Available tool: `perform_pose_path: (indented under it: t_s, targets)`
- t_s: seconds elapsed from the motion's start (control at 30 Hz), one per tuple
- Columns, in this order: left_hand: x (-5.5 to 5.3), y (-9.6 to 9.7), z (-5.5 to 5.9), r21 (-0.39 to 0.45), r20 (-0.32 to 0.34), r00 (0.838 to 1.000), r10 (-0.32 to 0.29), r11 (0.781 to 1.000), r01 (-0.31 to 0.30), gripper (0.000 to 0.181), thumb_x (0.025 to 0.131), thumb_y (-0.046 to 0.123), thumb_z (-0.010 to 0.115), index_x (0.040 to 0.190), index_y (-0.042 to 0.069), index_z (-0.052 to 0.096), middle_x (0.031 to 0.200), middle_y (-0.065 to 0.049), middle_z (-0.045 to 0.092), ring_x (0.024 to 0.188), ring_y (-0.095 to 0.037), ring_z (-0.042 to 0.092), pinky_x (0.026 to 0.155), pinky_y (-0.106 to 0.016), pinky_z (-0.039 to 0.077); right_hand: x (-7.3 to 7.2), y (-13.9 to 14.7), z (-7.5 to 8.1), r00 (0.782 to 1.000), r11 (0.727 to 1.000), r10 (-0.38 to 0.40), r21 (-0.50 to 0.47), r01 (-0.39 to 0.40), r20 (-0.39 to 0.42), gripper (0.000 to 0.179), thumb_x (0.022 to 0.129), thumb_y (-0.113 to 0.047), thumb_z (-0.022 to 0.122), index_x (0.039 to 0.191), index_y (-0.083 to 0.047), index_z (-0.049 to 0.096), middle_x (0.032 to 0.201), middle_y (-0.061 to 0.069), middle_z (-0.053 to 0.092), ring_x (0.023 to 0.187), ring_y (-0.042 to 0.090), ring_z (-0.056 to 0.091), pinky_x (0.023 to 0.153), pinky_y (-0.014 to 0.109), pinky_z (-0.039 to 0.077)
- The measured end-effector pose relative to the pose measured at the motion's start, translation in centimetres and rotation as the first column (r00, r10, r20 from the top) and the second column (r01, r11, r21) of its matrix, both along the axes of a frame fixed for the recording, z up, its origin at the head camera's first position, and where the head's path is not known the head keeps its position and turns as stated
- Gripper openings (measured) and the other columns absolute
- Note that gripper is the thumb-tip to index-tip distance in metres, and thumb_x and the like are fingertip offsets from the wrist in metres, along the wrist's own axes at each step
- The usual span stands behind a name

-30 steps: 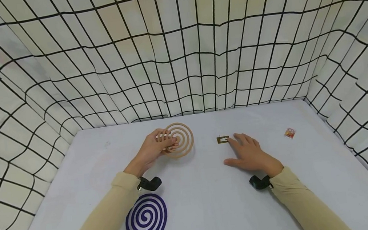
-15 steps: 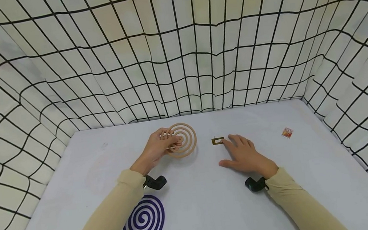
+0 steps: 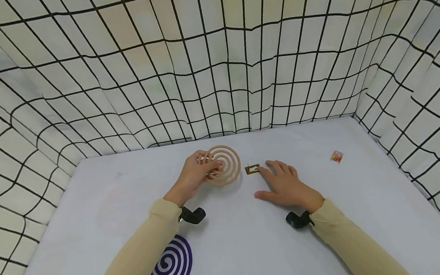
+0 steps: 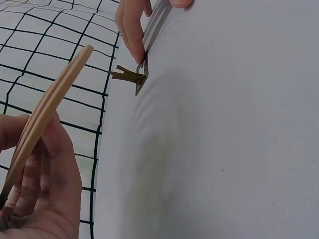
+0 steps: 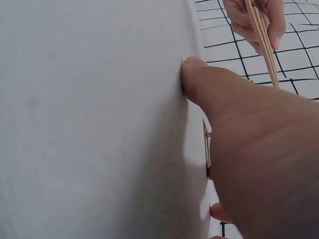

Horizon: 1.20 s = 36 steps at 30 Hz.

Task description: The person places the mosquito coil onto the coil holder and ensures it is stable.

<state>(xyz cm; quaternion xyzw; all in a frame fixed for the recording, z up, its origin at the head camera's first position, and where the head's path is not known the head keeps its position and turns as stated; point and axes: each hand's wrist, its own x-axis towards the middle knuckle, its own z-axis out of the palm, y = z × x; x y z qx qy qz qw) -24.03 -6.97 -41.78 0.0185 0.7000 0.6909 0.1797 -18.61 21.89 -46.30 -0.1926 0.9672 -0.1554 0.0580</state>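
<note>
My left hand [image 3: 189, 175] pinches a tan mosquito coil [image 3: 230, 165] between thumb and fingers, raised over the far middle of the table. In the left wrist view the coil [image 4: 50, 107] appears nearly edge-on and tilted. To its right, a small brass-coloured metal coil stand [image 3: 248, 170] lies on the table, its forked prong [image 4: 127, 75] sticking up. My right hand [image 3: 285, 186] rests on the table, fingers extended, index fingertip touching the stand's right edge. In the right wrist view my hand [image 5: 269, 154] hides most of the stand [image 5: 206, 144]. Coil and stand are apart.
A dark purple mosquito coil [image 3: 165, 263] lies flat near the front left, partly covered by the left sleeve [image 3: 132, 258]. A small red and yellow packet [image 3: 337, 157] lies at the right on the white table [image 3: 229, 241]. Black netting [image 3: 216, 90] encloses the back and sides.
My left hand has carried the tan coil rightward, closer to the stand. My right hand keeps its fingertip at the stand. The head view has shifted slightly.
</note>
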Motion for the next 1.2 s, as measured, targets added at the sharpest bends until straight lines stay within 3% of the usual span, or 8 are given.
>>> perform_pose_path:
  t_s: [0.47, 0.97, 1.2]
  targets:
    - [-0.1, 1.6, -0.5, -0.003, 0.004, 1.000, 0.002, 1.000, -0.001, 0.034, 0.096, 0.016, 0.075, 0.116, 0.006, 0.050, 0.086, 0.000, 0.076, 0.074, -0.008, 0.076, 0.071, -0.024, 0.063, -0.1, -1.1, 0.3, 0.999, 0.998, -0.042, 0.042, 0.041, 0.022, 0.083, 0.094, -0.067, 0.061, 0.158, -0.017, 0.041, 0.165, 0.020, 0.032, 0.153, 0.046, 0.028, 0.111, 0.071, 0.032]
    - [-0.4, 3.0, -1.4, 0.020, 0.012, 1.000, 0.018, 1.000, -0.019, 0.041, 0.095, 0.013, 0.075, 0.127, 0.001, 0.054, 0.091, -0.003, 0.075, 0.074, -0.009, 0.077, 0.073, -0.025, 0.064, -0.2, -3.2, 0.9, 0.998, 0.999, -0.051, 0.013, 0.051, 0.041, 0.078, 0.095, -0.063, 0.063, 0.156, -0.018, 0.043, 0.163, 0.022, 0.034, 0.152, 0.046, 0.029, 0.111, 0.073, 0.031]
    - [-0.8, 3.1, -1.8, -0.026, 0.029, 0.999, 0.032, 0.999, -0.032, 0.040, 0.094, 0.013, 0.075, 0.127, 0.003, 0.056, 0.088, 0.000, 0.074, 0.073, -0.007, 0.075, 0.070, -0.021, 0.062, -0.4, -3.9, 0.6, 0.999, 0.999, -0.043, 0.020, 0.043, 0.032, 0.079, 0.095, -0.065, 0.061, 0.155, -0.016, 0.045, 0.164, 0.021, 0.035, 0.152, 0.046, 0.029, 0.112, 0.071, 0.032]
